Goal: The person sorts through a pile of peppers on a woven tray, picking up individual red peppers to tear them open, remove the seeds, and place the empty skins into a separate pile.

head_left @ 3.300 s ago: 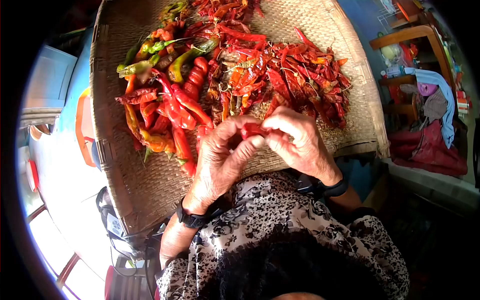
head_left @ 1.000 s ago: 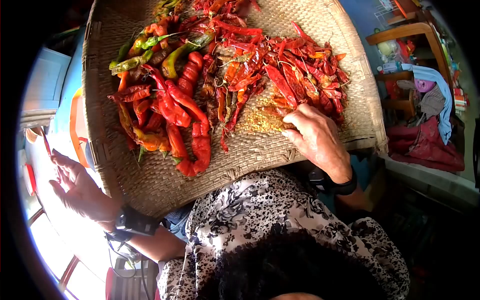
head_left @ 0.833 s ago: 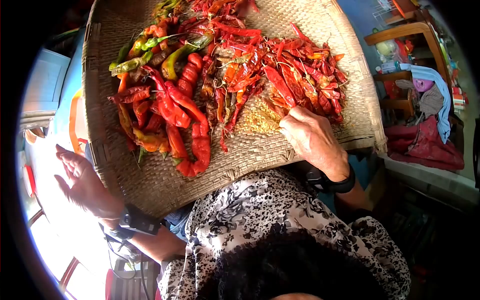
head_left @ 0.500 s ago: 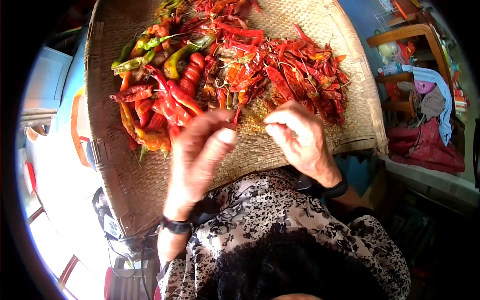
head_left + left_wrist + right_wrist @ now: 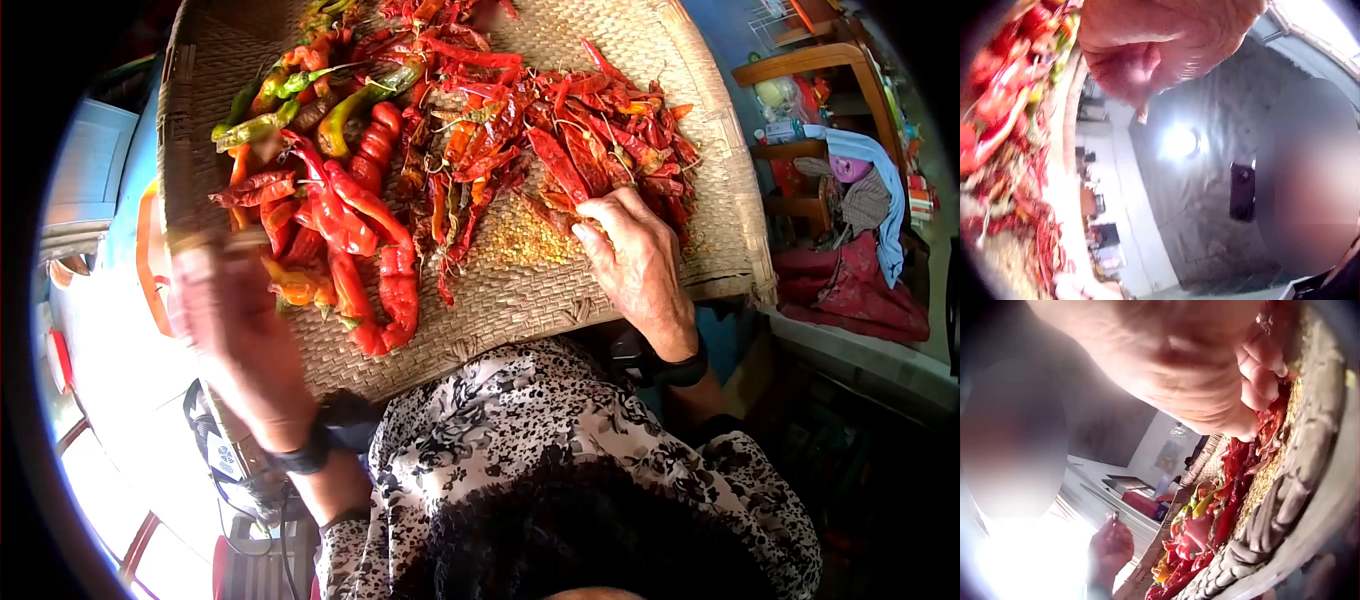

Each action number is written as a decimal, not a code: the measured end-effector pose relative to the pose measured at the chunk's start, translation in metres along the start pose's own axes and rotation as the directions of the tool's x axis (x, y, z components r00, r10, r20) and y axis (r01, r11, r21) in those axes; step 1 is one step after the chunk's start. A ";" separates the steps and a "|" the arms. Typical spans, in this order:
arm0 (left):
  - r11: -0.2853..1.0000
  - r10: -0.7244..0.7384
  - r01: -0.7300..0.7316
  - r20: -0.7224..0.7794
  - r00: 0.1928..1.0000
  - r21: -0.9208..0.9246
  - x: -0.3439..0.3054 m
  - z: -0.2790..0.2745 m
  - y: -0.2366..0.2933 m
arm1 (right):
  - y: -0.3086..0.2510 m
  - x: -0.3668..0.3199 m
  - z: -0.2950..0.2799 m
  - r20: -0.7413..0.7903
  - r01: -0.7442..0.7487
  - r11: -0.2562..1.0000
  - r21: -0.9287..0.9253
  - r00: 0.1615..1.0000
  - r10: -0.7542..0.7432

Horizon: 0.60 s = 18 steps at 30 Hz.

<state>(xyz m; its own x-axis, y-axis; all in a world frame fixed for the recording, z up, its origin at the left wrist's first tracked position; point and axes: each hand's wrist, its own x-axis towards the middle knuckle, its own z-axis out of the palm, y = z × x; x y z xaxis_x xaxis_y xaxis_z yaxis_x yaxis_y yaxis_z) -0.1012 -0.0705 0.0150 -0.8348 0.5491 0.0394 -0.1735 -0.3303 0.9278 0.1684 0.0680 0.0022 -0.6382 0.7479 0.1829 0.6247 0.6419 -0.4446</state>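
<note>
Hands are well apart. Right hand [image 5: 635, 255] lies palm down on the woven tray [image 5: 715, 290], at about 4 o'clock on it. Its fingers are bent, and their tips sit in the near edge of the dried red chillies [image 5: 600, 140], which are heaped at 12 to 1 o'clock from the hand. The right wrist view shows those fingers curled in among the red pods, but not whether they pinch one or only touch them.

Left hand [image 5: 235, 320] is over the tray's rim at 8 o'clock, smeared by blur. Whether it is relaxed, clenched or holding something cannot be told. In the left wrist view only its underside shows, close and out of focus.

Just at 9 o'clock from the right hand, a small patch of pale yellow seeds [image 5: 525, 240] lies on the weave. Beyond the seeds, toward 9 o'clock, are the plump fresh red chillies [image 5: 370, 250], between the two hands. Green chillies [image 5: 260, 125] lie at 11 o'clock on the tray.

Each wrist wears a black strap [image 5: 665, 370]. A black-and-white patterned blouse [image 5: 560, 430] fills the view at 6 o'clock. Off the tray at 2 to 3 o'clock stand wooden furniture [image 5: 810, 70], a blue cloth [image 5: 875, 165] and a red cloth [image 5: 860, 300].
</note>
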 end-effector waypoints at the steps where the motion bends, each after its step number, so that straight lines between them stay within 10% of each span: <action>1: 0.987 0.052 -0.056 -0.028 0.998 -0.152 0.017 -0.022 0.004 | 0.002 -0.001 0.000 0.001 0.000 1.000 0.000 1.000 0.000; 3: 0.851 0.146 -0.069 0.109 0.983 -0.521 0.060 -0.114 0.017 | 0.005 -0.004 0.003 0.047 -0.002 0.998 -0.059 0.999 0.005; 5: 0.594 0.022 -0.184 -0.213 0.977 -0.783 0.054 -0.106 0.037 | 0.004 -0.004 0.005 0.062 -0.029 0.998 -0.053 0.998 0.033; 7: 0.415 -0.045 -0.021 -0.043 0.998 -0.910 0.058 -0.120 0.035 | 0.003 -0.002 0.007 0.091 -0.011 0.998 -0.055 0.996 0.016; 13: 0.610 0.029 0.190 0.261 0.965 -0.769 0.040 -0.071 0.004 | 0.003 0.000 0.009 0.141 0.012 0.993 -0.114 0.990 0.004; 18: 0.954 -0.125 0.176 0.213 0.969 -0.242 -0.008 0.019 -0.007 | 0.003 0.001 0.011 0.099 -0.020 1.000 -0.003 0.995 0.021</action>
<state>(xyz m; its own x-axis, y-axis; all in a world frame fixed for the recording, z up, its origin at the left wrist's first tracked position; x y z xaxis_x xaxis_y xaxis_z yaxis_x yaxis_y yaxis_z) -0.0829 -0.0580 0.0149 -0.6763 0.7366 0.0013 -0.4388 -0.4043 0.8025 0.1645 0.0686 -0.0082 -0.6665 0.7405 0.0859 0.6392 0.6270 -0.4453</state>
